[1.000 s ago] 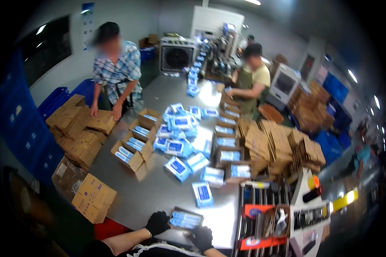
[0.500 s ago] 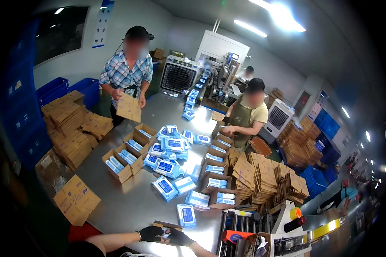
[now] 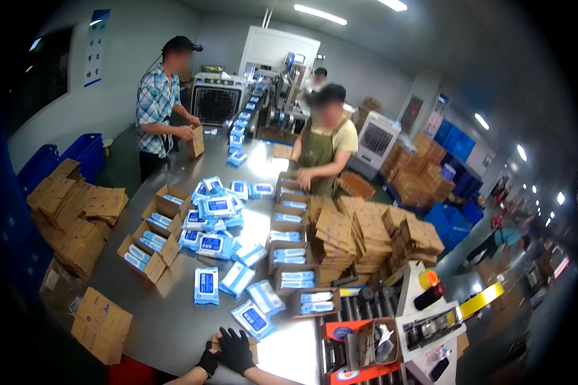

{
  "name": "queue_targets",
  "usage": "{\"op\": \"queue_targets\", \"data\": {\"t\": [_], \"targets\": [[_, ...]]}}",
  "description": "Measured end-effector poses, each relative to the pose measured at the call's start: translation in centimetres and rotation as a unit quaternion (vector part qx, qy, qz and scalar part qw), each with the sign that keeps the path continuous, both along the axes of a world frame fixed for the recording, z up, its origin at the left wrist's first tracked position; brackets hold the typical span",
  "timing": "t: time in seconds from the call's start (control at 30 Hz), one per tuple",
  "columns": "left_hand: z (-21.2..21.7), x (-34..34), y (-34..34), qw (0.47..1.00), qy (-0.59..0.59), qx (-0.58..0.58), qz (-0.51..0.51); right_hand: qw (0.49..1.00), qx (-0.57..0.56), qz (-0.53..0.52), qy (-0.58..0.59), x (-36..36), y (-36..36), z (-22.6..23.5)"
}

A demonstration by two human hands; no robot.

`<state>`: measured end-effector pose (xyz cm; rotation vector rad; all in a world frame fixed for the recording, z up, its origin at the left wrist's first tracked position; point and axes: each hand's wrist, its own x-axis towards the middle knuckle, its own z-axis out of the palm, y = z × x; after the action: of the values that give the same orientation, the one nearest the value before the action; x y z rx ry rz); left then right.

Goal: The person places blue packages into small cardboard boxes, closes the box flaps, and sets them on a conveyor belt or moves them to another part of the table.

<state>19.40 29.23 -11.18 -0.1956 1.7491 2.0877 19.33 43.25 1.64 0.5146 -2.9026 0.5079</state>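
Both my hands wear black gloves at the near edge of the metal table. A small cardboard box point(image 3: 252, 350) lies beneath them, mostly covered. My right hand point(image 3: 236, 351) lies over its top, with fingers stretched and spread. Beside it, my left hand point(image 3: 209, 360) is at the box's left end; its fingers are largely hidden. Just beyond the box lies a blue-and-white pack of wipes point(image 3: 253, 319), with another pack point(image 3: 207, 286) farther left. A larger heap of such packs point(image 3: 217, 206) covers the middle of the table.
Open cartons of packs stand at left point(image 3: 142, 258) and in a row at right point(image 3: 293, 277). A roller machine with a tape roll point(image 3: 428, 278) adjoins the table at right. Flattened cartons point(image 3: 335, 240) are stacked beside the row. Two co-workers stand at the far table edges.
The view has swung right. My right hand has gone from the box's opening to lying spread over its top. The co-worker at left has turned a flat carton into a standing box shape.
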Motion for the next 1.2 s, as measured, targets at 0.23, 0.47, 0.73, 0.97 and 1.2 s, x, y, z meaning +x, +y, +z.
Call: {"op": "queue_targets", "data": {"t": [0.23, 0.47, 0.73, 0.97, 1.2], "targets": [[2.2, 4.6, 4.2, 0.955, 0.135, -0.033, -0.264, 0.993, -0.034, -0.002, -0.116, 8.1, 6.9, -0.6], [-4.3, 3.4, 19.0, 0.863, 0.278, -0.015, -0.421, 0.99, -0.067, -0.073, -0.098, 9.2, 21.2, -2.7], [2.4, 1.5, 26.6, 0.834, 0.266, -0.203, -0.438, 0.981, -0.117, -0.157, -0.011, 11.4, 30.1, -1.5], [3.0, -7.7, 18.1, 0.612, 0.498, -0.499, -0.357, 0.896, -0.195, -0.354, 0.186, -6.8, 34.8, -0.2], [7.1, -16.3, 20.2, 0.464, 0.45, -0.507, -0.571, 0.677, -0.573, -0.313, -0.338, -12.3, 40.5, -8.7]]}}
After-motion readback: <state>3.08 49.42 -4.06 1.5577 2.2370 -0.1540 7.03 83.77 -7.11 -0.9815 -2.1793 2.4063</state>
